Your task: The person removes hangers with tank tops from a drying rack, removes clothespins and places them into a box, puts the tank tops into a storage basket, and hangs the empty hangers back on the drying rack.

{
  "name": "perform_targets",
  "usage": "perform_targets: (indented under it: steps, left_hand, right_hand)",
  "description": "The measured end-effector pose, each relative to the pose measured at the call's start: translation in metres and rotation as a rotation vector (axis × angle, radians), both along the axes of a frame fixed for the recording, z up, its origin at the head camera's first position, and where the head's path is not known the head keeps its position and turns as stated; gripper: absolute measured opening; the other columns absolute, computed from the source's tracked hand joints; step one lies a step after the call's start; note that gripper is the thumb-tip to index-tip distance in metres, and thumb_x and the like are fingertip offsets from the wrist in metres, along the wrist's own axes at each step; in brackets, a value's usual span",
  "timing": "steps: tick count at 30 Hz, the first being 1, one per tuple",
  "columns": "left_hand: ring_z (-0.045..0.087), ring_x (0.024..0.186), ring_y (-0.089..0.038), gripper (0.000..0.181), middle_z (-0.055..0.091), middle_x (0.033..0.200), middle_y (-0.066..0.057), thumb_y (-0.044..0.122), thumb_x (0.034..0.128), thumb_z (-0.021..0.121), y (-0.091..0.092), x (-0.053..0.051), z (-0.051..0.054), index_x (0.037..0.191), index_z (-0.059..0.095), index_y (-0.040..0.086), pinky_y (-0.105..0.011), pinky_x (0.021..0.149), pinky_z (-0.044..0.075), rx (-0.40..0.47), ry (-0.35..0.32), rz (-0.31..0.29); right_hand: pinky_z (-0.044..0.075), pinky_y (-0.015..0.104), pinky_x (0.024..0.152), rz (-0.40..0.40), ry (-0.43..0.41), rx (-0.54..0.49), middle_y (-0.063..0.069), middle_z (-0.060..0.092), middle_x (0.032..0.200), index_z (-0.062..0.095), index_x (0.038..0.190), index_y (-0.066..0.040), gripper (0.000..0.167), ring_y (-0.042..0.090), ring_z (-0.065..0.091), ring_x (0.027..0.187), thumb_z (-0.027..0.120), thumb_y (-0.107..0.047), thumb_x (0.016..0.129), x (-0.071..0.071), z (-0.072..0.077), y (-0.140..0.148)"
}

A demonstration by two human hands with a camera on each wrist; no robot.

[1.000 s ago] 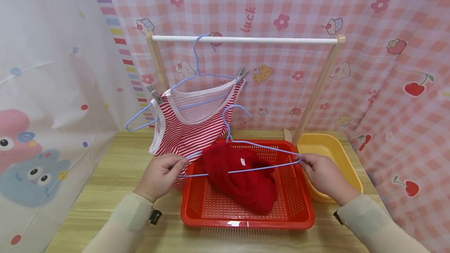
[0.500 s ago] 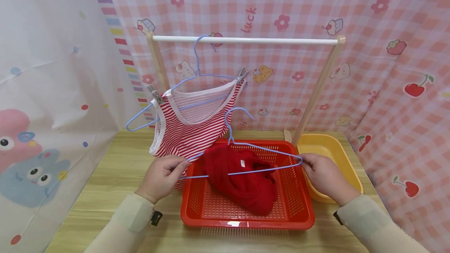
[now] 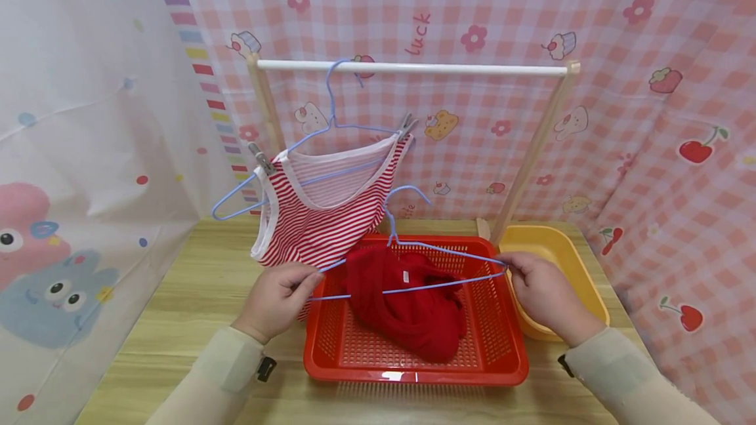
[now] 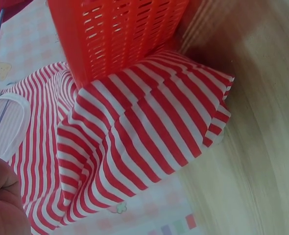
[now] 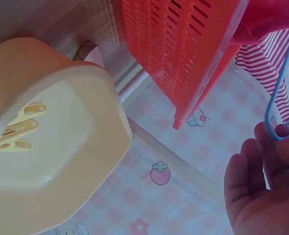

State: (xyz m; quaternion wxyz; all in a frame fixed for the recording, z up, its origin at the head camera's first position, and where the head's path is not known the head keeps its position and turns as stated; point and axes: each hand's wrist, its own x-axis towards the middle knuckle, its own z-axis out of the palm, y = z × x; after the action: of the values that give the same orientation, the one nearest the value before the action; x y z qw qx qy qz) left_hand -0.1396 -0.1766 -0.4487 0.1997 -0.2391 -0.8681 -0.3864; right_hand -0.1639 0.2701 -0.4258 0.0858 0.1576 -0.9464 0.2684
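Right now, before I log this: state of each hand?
Left hand: closed, holding the left end of the lower hanger.
Right hand: closed, pinching the same hanger's right end.

pink checked cloth backdrop (image 3: 502, 12), white cartoon-print sheet (image 3: 77, 130) at left, wood-grain tabletop (image 3: 171, 294)

At four o'clock our right hand (image 5: 269, 183) holds a blue hanger (image 5: 267, 116), with a yellow tub (image 5: 103, 139) at nine, a red basket (image 5: 203, 63) at one.

the bright head view shows glare on the basket (image 3: 416, 377); wrist views look dimmer.
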Motion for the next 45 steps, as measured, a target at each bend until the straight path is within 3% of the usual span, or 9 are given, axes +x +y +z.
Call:
perform_targets:
  steps: [11,17,28,38,45]
  left_hand:
    - [0.064,0.077,-0.003,0.012,0.077,0.087,0.003,0.003,0.0953,0.072,0.007,-0.002,-0.006,0.095,0.082,0.009,-0.026,0.072,0.056,0.019,0.029,-0.011]
    - [0.059,0.073,0.000,0.011,0.076,0.085,0.003,0.005,0.0962,0.072,0.010,-0.001,-0.005,0.095,0.081,0.011,-0.024,0.066,0.054,0.024,-0.003,-0.031]
    - [0.058,0.073,0.000,0.011,0.075,0.084,0.004,0.008,0.0974,0.072,0.016,0.001,-0.004,0.096,0.082,0.013,-0.024,0.067,0.054,0.014,-0.048,-0.037]
    - [0.071,0.083,-0.007,0.010,0.078,0.091,0.003,0.006,0.0956,0.073,0.021,0.000,-0.007,0.096,0.081,0.012,-0.028,0.076,0.059,-0.024,0.008,-0.055]
    - [0.071,0.087,-0.008,0.009,0.078,0.095,0.004,0.011,0.0971,0.073,0.027,0.002,-0.004,0.099,0.082,0.015,-0.029,0.079,0.060,-0.046,-0.042,-0.050]
  right_hand:
    - [0.054,0.062,0.099,0.022,0.071,-0.012,0.018,0.076,0.115,0.076,0.117,-0.002,0.021,0.041,0.070,0.110,0.064,0.001,0.099,0.003,0.006,-0.005]
    - [0.055,0.061,0.098,0.028,0.114,-0.011,0.017,0.077,0.113,0.076,0.114,-0.002,0.019,0.040,0.070,0.108,0.067,0.000,0.098,0.002,0.005,-0.007]
    - [0.054,0.059,0.097,0.040,0.114,-0.012,0.015,0.077,0.113,0.077,0.115,-0.004,0.019,0.037,0.069,0.108,0.069,-0.001,0.098,0.006,0.011,-0.014]
    - [0.057,0.053,0.090,0.095,0.134,-0.027,0.009,0.078,0.110,0.077,0.113,-0.007,0.018,0.030,0.069,0.104,0.070,-0.002,0.098,0.010,0.017,-0.030]
    - [0.057,0.051,0.091,0.137,0.138,-0.021,0.004,0.078,0.111,0.077,0.113,-0.011,0.017,0.026,0.069,0.104,0.073,-0.006,0.097,0.013,0.025,-0.044]
